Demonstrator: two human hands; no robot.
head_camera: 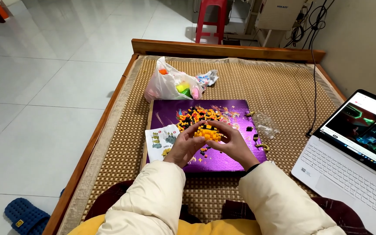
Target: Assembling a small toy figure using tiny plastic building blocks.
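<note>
Two hands meet over the purple box [223, 152], approx. at its centre: left hand [184, 146] and right hand [233, 146] both pinch the yellow block build [208, 132] from opposite sides, fingers curled on it, held just above the lid. Loose brick pile [196, 115] sits right behind the build, toward the box's far edge. Leaflet [159, 141] hangs over the box's left edge, touching the left wrist area. Plastic bag [172, 85] lies just past the far edge. Clear wrapper [266, 126] & a few stray bricks sit off the right edge. Laptop [349, 169] is open at far right, well apart from the box. Open mat [122, 143] to the left, up to the wooden frame [223, 48]; slipper [25, 216] on the floor beyond.
</note>
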